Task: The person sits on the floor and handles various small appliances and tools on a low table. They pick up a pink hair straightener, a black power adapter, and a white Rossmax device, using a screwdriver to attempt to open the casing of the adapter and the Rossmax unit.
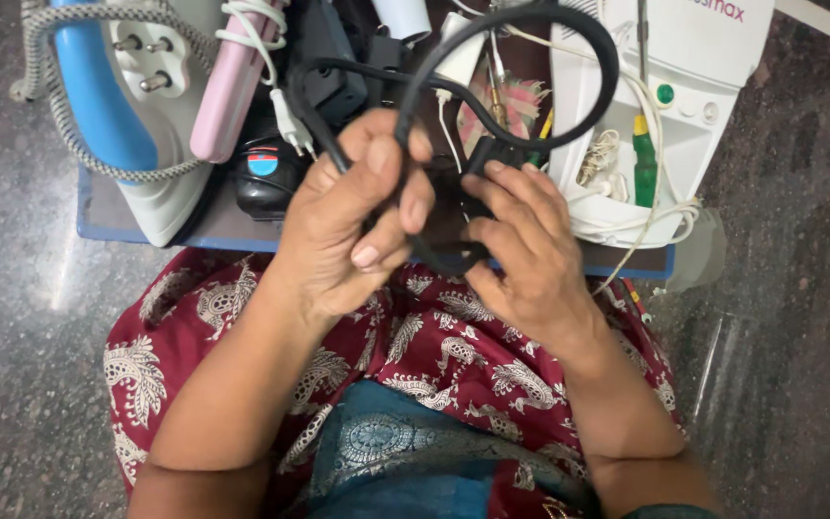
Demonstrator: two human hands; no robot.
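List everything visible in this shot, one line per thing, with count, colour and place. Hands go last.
black cable: one, black, looped above both hands
clothes iron: one, blue and white, top left, braided cord wrapped around it
pink device: one, pink, beside the iron
white appliance: one, white, top right, white cord across it
green screwdriver: one, green, on the white appliance
low board: one, blue-edged, under the items
stone floor: grey, all around
left hand: gripping the black cable
right hand: holding the cable's lower loop
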